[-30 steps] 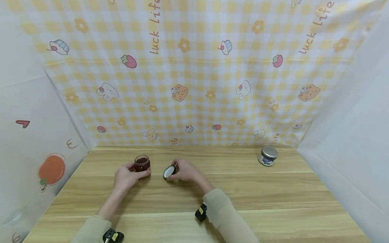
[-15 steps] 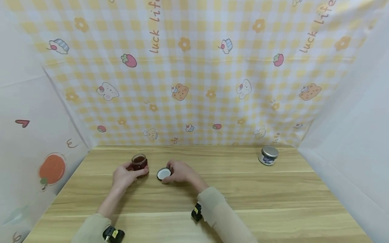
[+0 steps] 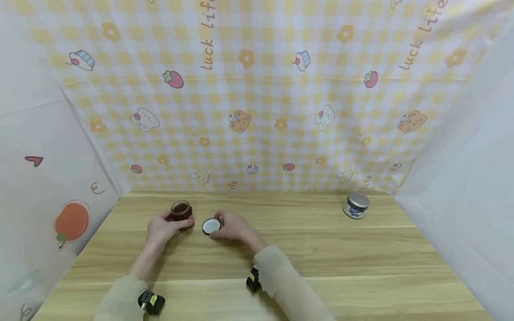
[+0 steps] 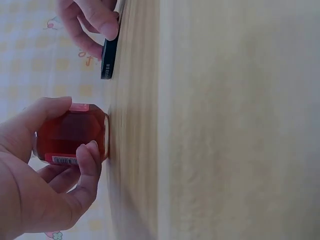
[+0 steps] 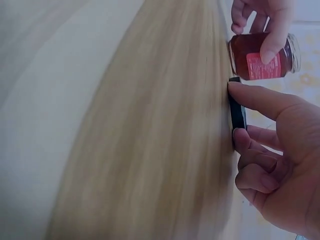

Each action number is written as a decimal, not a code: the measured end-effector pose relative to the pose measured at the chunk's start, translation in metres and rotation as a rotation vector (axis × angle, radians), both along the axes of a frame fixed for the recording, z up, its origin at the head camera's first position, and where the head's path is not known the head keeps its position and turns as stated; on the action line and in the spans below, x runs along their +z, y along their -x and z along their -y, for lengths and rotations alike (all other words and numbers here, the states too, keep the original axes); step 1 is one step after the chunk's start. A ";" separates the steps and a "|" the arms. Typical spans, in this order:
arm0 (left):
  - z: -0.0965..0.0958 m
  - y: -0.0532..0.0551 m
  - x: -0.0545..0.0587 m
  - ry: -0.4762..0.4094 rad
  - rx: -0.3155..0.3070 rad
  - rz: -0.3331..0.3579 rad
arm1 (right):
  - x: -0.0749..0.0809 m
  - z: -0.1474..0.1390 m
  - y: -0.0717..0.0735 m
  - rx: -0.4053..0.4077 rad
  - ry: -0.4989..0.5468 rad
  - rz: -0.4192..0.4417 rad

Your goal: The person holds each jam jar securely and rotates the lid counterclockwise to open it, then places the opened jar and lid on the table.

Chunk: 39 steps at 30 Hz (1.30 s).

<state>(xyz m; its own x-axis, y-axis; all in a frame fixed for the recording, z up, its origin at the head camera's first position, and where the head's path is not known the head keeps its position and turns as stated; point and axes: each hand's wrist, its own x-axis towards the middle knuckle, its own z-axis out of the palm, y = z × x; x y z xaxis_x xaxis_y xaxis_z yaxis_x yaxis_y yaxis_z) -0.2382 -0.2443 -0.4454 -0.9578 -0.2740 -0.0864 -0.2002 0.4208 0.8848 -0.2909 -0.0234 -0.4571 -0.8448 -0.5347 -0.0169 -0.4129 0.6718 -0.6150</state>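
My left hand grips a small glass jar of dark red contents, its thumb and fingers on opposite sides. The jar stands upright with its mouth uncovered, and a red label shows in the right wrist view. Just to the right, my right hand pinches a black lid by its edge. The lid's white inner side faces up. In the left wrist view the lid sits close to the tabletop; whether it fully touches is hard to tell. A small space separates lid and jar.
Toward the back right of the wooden table stands another glass jar with a silver lid and a printed label. A yellow checked cloth hangs behind the table, with white sheets at both sides.
My right hand has moved left and turned the lid from tilted to flat, inner side up. The left hand has shifted slightly left with the jar.
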 end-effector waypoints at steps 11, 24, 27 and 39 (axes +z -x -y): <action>0.009 0.008 -0.002 -0.036 0.013 0.003 | -0.009 0.023 0.006 -0.090 0.043 -0.027; 0.013 0.015 0.002 -0.048 0.039 -0.007 | -0.005 0.039 0.013 -0.093 0.077 -0.016; 0.014 0.016 0.002 -0.048 0.048 -0.015 | -0.005 0.044 0.014 -0.094 0.061 -0.024; 0.022 0.026 -0.003 -0.045 0.064 -0.012 | -0.007 0.053 0.016 -0.206 0.047 -0.019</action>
